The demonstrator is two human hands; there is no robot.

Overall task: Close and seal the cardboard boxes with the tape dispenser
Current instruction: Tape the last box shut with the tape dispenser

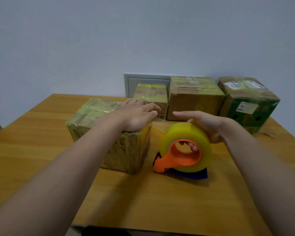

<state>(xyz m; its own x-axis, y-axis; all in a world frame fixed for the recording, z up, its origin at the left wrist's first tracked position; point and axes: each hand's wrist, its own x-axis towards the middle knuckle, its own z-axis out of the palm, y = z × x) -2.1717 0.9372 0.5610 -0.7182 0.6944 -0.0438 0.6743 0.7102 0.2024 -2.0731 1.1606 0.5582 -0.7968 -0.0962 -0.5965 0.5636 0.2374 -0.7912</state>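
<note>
The tape-wrapped brown cardboard box (95,116) stood on the wooden table (143,201), just left of the orange plastic tape dispenser (184,150) with its yellowish roll. The left hand (136,114) pressed flat on the box, fingers straight; the right hand (206,125) gripped the dispenser — fingers hooked through the roll's core.
</note>
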